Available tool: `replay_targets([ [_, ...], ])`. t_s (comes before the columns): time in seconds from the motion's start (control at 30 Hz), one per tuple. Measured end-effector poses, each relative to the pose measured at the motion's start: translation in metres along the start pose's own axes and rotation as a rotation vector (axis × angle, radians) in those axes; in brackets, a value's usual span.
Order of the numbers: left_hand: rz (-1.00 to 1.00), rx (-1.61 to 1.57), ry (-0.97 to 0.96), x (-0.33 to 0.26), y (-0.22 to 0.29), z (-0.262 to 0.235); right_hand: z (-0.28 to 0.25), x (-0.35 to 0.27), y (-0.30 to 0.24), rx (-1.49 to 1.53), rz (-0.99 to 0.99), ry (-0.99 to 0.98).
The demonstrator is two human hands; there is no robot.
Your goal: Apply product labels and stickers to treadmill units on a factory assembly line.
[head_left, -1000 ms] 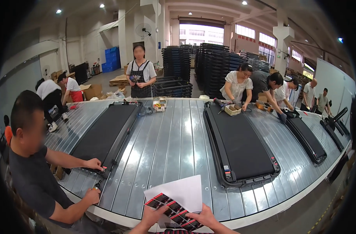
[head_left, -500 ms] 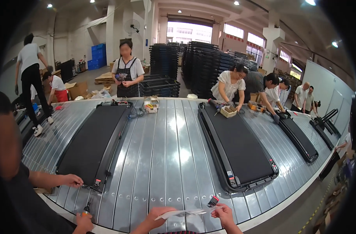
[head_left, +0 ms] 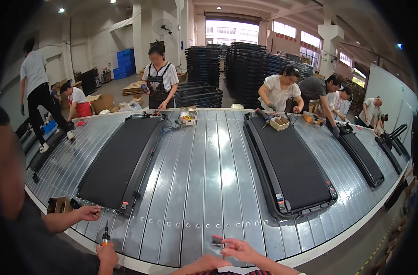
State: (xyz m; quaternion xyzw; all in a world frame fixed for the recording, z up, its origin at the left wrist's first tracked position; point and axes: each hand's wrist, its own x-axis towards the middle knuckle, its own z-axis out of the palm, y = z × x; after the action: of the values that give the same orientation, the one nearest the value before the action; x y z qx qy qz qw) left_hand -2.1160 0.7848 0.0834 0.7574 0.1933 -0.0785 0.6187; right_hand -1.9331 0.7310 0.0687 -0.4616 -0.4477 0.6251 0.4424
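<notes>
My right hand is above the near edge of the metal table, its fingertips pinching a small black sticker with a red edge. Just below and to its left, my left hand is closed at the edge of a white sheet. The lower part of that hand and most of the sheet are cut off by the picture's bottom. Beyond my hands to the right lies a black treadmill base, with small red and white labels at its near corners.
Another treadmill base lies to the left. At the near left, a co-worker's hand grips a power screwdriver. Across the slatted metal table, people work beside a parts box and a small basket.
My right hand has moved left with the sticker, close to my left hand. The white sheet has dropped toward the bottom edge. The view has shifted slightly, and the person opposite has lowered one hand.
</notes>
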Motion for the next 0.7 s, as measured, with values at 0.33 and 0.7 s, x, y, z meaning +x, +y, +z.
replay_targets([
  [0.33, 0.2, -0.034, 0.328, 0.055, -0.026, 0.07, -0.013, -0.048, -0.019, 0.048, 0.093, -0.559],
  [0.7, 0.134, -0.075, 0.378, 0.108, 0.028, 0.165, -0.088, -0.128, 0.004, 0.02, 0.123, -0.593],
])
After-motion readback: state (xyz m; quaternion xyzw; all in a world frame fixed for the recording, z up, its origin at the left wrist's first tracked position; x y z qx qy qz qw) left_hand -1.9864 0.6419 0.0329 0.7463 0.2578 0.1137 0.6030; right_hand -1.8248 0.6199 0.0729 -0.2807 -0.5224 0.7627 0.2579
